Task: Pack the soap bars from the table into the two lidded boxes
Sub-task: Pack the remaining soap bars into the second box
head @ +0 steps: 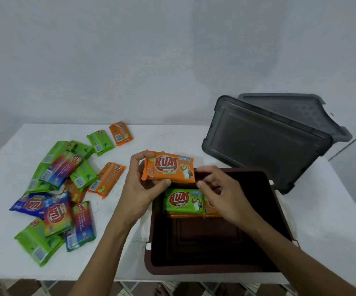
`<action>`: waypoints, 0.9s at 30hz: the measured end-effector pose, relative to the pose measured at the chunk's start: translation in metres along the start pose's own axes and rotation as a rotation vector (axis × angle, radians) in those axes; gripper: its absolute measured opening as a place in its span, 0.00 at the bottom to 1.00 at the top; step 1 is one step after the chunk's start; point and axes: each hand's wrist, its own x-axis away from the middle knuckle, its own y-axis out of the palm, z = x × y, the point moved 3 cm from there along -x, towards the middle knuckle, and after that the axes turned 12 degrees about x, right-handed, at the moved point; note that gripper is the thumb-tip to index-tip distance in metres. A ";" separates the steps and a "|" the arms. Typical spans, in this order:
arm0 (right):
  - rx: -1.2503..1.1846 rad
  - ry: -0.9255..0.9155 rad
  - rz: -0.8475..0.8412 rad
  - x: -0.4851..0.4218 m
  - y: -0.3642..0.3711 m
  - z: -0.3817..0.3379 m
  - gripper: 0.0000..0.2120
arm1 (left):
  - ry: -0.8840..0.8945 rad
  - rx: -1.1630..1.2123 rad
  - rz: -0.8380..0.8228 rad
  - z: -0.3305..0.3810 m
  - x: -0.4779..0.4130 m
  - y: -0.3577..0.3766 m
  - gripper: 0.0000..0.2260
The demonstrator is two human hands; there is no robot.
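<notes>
My left hand grips an orange soap bar by its left end, above the far rim of the open brown box. The fingertips of my right hand touch the bar's right lower corner. Inside the box, at its far side, a green soap bar lies on top of orange ones. Several green, orange, blue and multicoloured soap bars lie scattered on the left of the white table. A dark grey box stands tilted at the back right with a grey lid behind it.
The wall rises right behind the table's far edge. The near table edge runs just under the brown box, and tiled floor with a bare foot shows below it. The table's right edge lies close to the grey box.
</notes>
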 end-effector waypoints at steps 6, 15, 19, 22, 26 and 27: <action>-0.730 0.194 -0.076 0.007 -0.019 -0.012 0.11 | -0.078 -0.141 -0.215 -0.003 0.003 0.027 0.25; -0.179 0.285 -0.119 0.033 -0.077 0.037 0.13 | 0.289 -1.001 -0.182 -0.032 -0.002 0.004 0.17; 0.069 0.283 -0.175 0.028 -0.065 0.056 0.15 | 0.306 -0.978 -0.128 -0.041 0.001 0.001 0.15; 0.189 0.260 -0.170 0.019 -0.049 0.064 0.16 | 0.313 -0.965 -0.111 -0.042 0.000 0.000 0.16; 0.499 0.209 -0.108 0.014 -0.035 0.066 0.17 | 0.309 -0.964 -0.108 -0.043 0.001 0.000 0.17; 0.568 0.186 -0.112 0.014 -0.031 0.066 0.17 | 0.311 -0.966 -0.106 -0.043 0.001 0.000 0.17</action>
